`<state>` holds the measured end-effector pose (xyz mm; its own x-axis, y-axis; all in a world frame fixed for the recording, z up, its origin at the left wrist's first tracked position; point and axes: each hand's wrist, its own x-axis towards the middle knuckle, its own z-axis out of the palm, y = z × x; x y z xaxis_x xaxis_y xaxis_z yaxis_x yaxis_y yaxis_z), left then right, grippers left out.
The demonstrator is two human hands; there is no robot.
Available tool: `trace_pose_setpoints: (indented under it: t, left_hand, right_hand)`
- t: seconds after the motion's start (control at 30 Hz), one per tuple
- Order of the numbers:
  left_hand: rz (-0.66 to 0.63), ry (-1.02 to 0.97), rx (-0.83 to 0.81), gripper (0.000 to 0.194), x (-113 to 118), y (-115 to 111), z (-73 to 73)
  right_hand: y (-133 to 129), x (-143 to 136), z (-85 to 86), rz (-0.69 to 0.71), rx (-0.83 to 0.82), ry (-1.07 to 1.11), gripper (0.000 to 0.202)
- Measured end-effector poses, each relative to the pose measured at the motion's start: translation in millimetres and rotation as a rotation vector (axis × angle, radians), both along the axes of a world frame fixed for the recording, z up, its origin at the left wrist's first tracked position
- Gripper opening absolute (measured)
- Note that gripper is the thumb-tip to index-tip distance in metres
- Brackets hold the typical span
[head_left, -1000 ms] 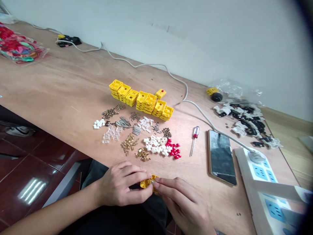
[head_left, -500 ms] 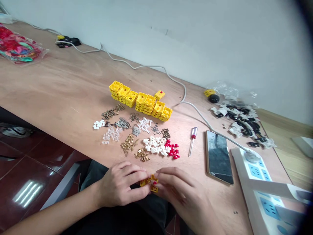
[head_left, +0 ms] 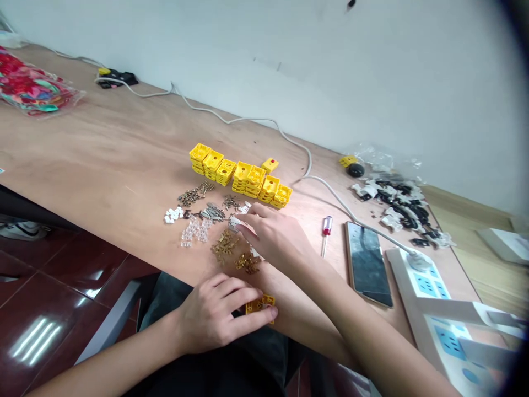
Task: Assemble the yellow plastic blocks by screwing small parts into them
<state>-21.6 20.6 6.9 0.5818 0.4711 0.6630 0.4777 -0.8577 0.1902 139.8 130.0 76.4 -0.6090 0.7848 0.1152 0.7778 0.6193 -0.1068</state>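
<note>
My left hand [head_left: 221, 314] is closed on a yellow plastic housing [head_left: 268, 301] at the table's front edge, thumb across it. Part of the housing is hidden under the fingers. My right hand [head_left: 275, 234] reaches over the small parts, thumb and index fingertip slightly apart at a little pile of grey metal plates [head_left: 233, 223]. Close by lie brass pieces [head_left: 223, 246], more brass pieces [head_left: 247, 263], grey strips [head_left: 212, 212] and clear plastic pieces [head_left: 196, 229]. Beneath my right hand, the white and red pieces are mostly covered.
Stacked yellow housings [head_left: 243, 172] stand in a row behind the parts. To the right lie a screwdriver [head_left: 327, 227], a phone [head_left: 369, 264] and a white power strip [head_left: 417, 309]. Black and white parts [head_left: 399, 204] are heaped at the far right. A cable [head_left: 285, 131] runs along the wall.
My right hand has left the yellow housing and moved forward and left to the small parts. My left hand still holds the housing. The red piece seen in it earlier is out of sight.
</note>
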Motion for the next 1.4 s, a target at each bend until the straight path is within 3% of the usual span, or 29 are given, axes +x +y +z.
trace_pose_setpoints:
  t: [0.4, 0.7, 0.83, 0.97, 1.0, 1.1, 1.23, 1.4]
  left_hand:
    - [0.003, -0.024, 0.011, 0.026, 1.1, 1.0, 3.1]
    - [0.004, -0.045, 0.017, 0.025, 2.2, 1.4, 3.3]
    - [-0.001, -0.04, 0.016, 0.026, 2.5, 2.1, 2.5]
    - [-0.024, -0.051, 0.011, 0.026, 0.8, 3.1, 0.8]
    - [-0.03, -0.055, 0.005, 0.026, 0.0, 3.0, 0.5]
    - [-0.048, -0.05, -0.03, 0.029, -2.1, 2.0, 0.2]
    - [-0.054, -0.049, -0.072, 0.021, -2.8, 0.2, 0.9]
    - [-0.066, -0.034, -0.094, 0.016, -3.3, -0.1, 2.5]
  right_hand:
    - [5.7, -0.2, -17.0, 0.123, 0.06, -0.129, 0.02]
    - [4.6, -0.2, -14.2, 0.12, 0.116, -0.023, 0.014]
    - [-2.7, 8.8, -6.2, 0.127, 0.114, 0.078, 0.02]
    - [-28.5, 32.0, 11.3, 0.112, 0.112, 0.238, 0.027]
    - [-38.1, 39.4, 14.8, 0.117, 0.091, 0.364, 0.029]
    - [-71.7, 61.9, 15.7, 0.039, -0.012, 0.576, 0.018]
    - [-117.5, 83.7, -9.2, -0.125, -0.174, 0.79, 0.019]
    - [-152.8, 94.0, -44.7, -0.19, -0.256, 0.988, 0.02]
